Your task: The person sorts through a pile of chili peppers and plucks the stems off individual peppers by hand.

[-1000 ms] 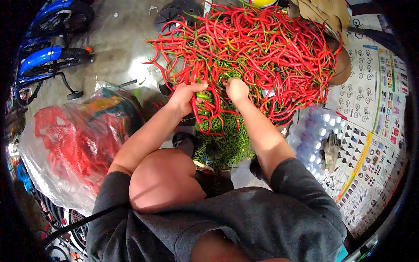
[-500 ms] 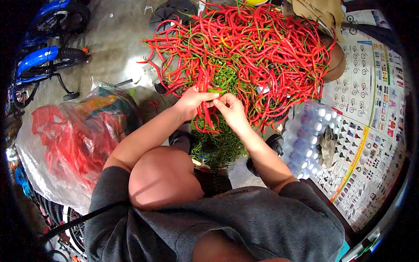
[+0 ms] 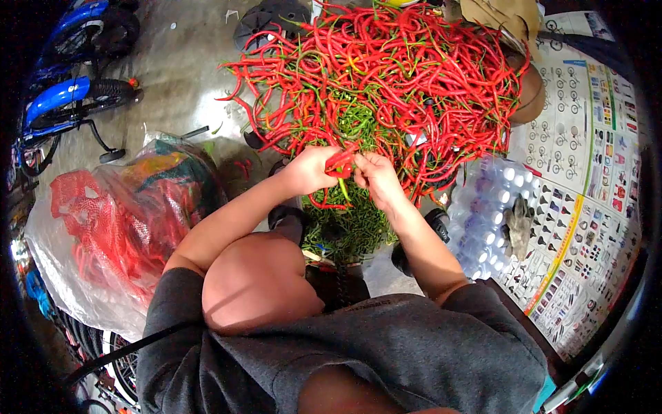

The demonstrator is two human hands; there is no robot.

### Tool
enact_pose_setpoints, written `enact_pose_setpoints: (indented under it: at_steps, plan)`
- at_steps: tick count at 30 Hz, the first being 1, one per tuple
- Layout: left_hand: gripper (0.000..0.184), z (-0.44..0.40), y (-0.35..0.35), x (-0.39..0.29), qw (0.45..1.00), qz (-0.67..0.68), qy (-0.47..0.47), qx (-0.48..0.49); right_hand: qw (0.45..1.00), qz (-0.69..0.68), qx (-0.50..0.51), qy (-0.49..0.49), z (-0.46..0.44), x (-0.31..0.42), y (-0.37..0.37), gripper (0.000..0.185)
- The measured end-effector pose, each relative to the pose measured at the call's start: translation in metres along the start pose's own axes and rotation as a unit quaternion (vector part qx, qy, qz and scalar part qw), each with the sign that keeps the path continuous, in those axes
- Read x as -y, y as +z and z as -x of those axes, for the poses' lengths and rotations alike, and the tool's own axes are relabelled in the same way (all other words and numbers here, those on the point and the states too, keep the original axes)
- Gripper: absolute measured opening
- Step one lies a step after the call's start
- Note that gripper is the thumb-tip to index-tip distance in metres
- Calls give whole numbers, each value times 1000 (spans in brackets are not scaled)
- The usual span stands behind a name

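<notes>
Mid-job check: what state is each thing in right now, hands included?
Left hand: closed around a small bunch.
Held chilies: red, bunched together.
Right hand: fingertips beside the bunch; grip unclear.
Chili pile: loose, heaped, mostly red with green stems.
Green bits: loose, heaped below the hands.
Bottles: white caps on.
Clear plastic bag: crumpled, red mesh inside.
Printed sheet: spread out.

Text check, head view | I can read no word, brand or number | printed sheet (image 3: 585, 155): I see rows of bicycle and parts pictures with fine print, too small for me to read | yellow strip (image 3: 567, 241) on that sheet: I make out marks along it, none legible to me
</notes>
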State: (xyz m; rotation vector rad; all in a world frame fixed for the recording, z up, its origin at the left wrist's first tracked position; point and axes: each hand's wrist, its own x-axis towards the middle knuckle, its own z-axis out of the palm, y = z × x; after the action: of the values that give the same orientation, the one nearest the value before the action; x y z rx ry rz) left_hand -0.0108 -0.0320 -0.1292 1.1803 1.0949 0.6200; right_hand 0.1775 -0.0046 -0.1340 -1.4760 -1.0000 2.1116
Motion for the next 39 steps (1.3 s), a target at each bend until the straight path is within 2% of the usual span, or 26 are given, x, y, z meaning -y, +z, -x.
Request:
enact_pose_setpoints:
  at_steps: [2, 3, 4, 7, 8, 10, 11, 12, 14, 15, 16, 17, 18, 20, 22, 24, 27, 28, 30, 31, 32, 33, 34, 36, 37, 39]
  plan:
    - [30, -1, -2, 6, 992, -104, 63, 35, 989, -111, 64, 70, 0, -3, -3, 19]
    - [29, 0, -1, 8, 993, -84, 62, 55, 974, -159, 103, 122, -1, -3, -8, 16]
    - [29, -1, -2, 5, 993, -84, 62, 55, 974, -158, 103, 123, 1, -1, -10, 16]
    - [30, -2, -5, -2, 969, -162, 110, 150, 963, -94, 84, 240, 8, 3, -7, 11]
    - [30, -1, -6, -1, 969, -162, 109, 149, 962, -94, 85, 241, 12, 7, -4, 11]
    - [29, -1, -5, -1, 979, -113, 43, 166, 963, -126, 40, 235, 19, 13, -1, 9]
    - [28, -2, -1, 12, 992, -23, 36, 117, 963, -125, 39, 234, 18, 12, -2, 9]
    - [27, -3, 4, 24, 995, 69, 30, 67, 986, -32, 52, 154, 16, 11, -4, 10]
    - [28, -4, -5, 11, 965, 234, -105, 63, 985, 154, 76, -13, 10, 8, -8, 12]
    - [29, -4, -4, 0, 967, 233, -102, 28, 954, 289, 55, -51, 9, 7, -6, 16]
    - [29, -4, -1, -3, 966, 234, -103, 28, 954, 289, 55, -51, 7, 7, -7, 16]
    - [27, -5, 1, -6, 969, 225, -103, 6, 905, 380, 52, -185, 5, 7, -8, 16]
    - [25, -5, 1, -7, 971, 216, -103, -17, 829, 460, 48, -315, 4, 7, -9, 16]
    - [23, -5, -3, -9, 974, 194, -118, 1, 849, 441, 63, -284, 5, 14, -10, 15]
    - [21, -2, -5, -14, 976, 174, -134, 19, 879, 381, 147, -247, 5, 18, -15, 14]
    - [20, 1, -10, -24, 937, 303, -155, 78, 897, 334, 186, -223, 8, 23, -19, 14]
    - [19, 2, -13, -11, 918, 350, -138, 126, 947, 127, 277, -99, 16, 26, -14, 18]
    - [19, 2, -15, -8, 908, 370, -138, 139, 947, 127, 278, -99, 16, 33, -14, 18]
    - [22, 2, -22, 4, 886, 419, -129, 150, 939, 137, 314, 2, 7, 47, -18, 23]
    - [28, 3, -25, 3, 864, 474, -123, 117, 936, 148, 318, -37, -9, 47, -25, 27]
    - [34, 5, -27, 3, 838, 527, -117, 84, 940, 247, 228, -66, -31, 34, -36, 28]
    - [51, 7, -29, 6, 827, 547, -102, 80, 896, 395, 151, -139, -49, 34, -42, 28]
    - [51, 6, -29, 6, 826, 548, -103, 80, 792, 560, 23, -243, -70, 12, -55, 28]
    - [61, 4, -27, 4, 803, 584, -57, 107, 724, 644, 11, -245, -92, 3, -54, 26]
    - [65, 5, -28, 2, 796, 591, -67, 114, 724, 644, 12, -247, -96, 3, -51, 26]
    - [65, 7, -28, -3, 802, 586, -55, 98, 647, 741, 80, -159, -101, 3, -44, 23]
